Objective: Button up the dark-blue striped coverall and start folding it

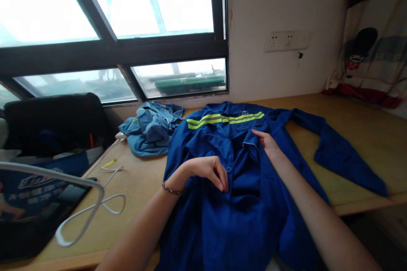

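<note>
A dark blue work jacket (241, 228) with a yellow-green and grey stripe across its chest lies spread over the table, its front toward me. My left hand (212, 171) bends down over the buttoned front, fingertips pinched together at the cloth beside a button. Farther up and to the right, my right hand (269, 143) grips the jacket's cloth below the chest stripe, next to a white-edged fold. Raised cloth stands in folds between both hands. One jacket sleeve (337, 148) stretches out to the right across the tabletop.
A crumpled light blue garment (151, 129) lies left of the jacket on the wooden table (133, 194). White cable (85, 216) loops over the left side, near a black bag (60, 123). Behind are a window, a wall with sockets (288, 40) and a curtain (375, 46).
</note>
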{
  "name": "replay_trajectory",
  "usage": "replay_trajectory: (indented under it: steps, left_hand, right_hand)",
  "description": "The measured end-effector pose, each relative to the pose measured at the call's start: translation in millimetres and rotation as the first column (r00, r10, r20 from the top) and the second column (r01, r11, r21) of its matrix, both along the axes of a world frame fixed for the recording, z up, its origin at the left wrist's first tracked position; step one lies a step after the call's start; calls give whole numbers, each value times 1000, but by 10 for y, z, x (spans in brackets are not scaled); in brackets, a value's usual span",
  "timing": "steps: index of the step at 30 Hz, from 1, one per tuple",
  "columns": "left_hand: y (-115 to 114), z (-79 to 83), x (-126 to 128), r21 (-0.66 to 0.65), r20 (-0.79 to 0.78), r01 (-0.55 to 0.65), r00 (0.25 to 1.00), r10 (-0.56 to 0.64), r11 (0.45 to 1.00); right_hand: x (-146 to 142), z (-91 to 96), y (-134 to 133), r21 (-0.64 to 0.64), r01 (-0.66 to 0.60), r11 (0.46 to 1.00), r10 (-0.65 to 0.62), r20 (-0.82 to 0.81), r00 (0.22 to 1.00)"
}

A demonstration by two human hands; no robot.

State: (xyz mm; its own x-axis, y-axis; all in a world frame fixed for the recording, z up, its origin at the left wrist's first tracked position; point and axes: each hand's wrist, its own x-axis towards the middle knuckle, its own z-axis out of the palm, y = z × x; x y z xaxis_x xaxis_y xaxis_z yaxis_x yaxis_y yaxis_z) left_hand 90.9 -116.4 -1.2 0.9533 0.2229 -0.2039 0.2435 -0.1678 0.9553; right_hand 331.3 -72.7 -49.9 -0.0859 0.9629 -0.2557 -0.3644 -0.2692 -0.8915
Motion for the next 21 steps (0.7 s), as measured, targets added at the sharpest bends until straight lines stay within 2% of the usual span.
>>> replay_trajectory:
  steps: [2, 3, 5, 7, 8, 10, 12, 15, 17, 19, 21]
  left_hand:
    - [7, 15, -45, -160, -111, 35, 992, -53, 987]
    - [15, -17, -39, -200, -129, -20, 992, -6, 980]
    - [33, -144, 18, -172, -77, -257, 966, 247, 951]
    - [49, -311, 106, -21, 25, -505, 863, 505, 863]
    - [53, -390, 148, 96, 70, -585, 811, 581, 805]
    - [50, -505, 211, 352, 114, -620, 772, 625, 702]
    - [35, -550, 235, 523, 105, -552, 798, 593, 650]
    - [11, -528, 223, 593, 44, -432, 860, 509, 680]
    - [6, -513, 209, 596, 16, -402, 872, 490, 695]
    - [14, -527, 203, 578, 20, -426, 860, 509, 696]
    - [31, -562, 205, 491, 37, -491, 837, 546, 719]
  right_hand:
    - [-29, 30, -26, -10, 38, 999, -38, -28, 999]
    - [-44, 53, -43, -4, 48, 999, -48, -32, 998]
    - [-70, 111, -90, 30, 50, 998, -48, -39, 998]
    - [-91, 174, -153, 78, -3, 997, 7, -49, 999]
    - [-101, 201, -189, 103, -54, 993, 59, -49, 997]
    - [-123, 234, -257, 144, -179, 973, 186, -37, 982]
    - [-147, 237, -306, 160, -291, 943, 296, -12, 955]
    - [-178, 214, -339, 142, -396, 907, 392, 56, 918]
    - [-190, 204, -345, 117, -496, 860, 480, 139, 866]
    - [-193, 203, -346, 86, -615, 784, 588, 220, 779]
    - [-191, 202, -347, 45, -699, 713, 662, 284, 694]
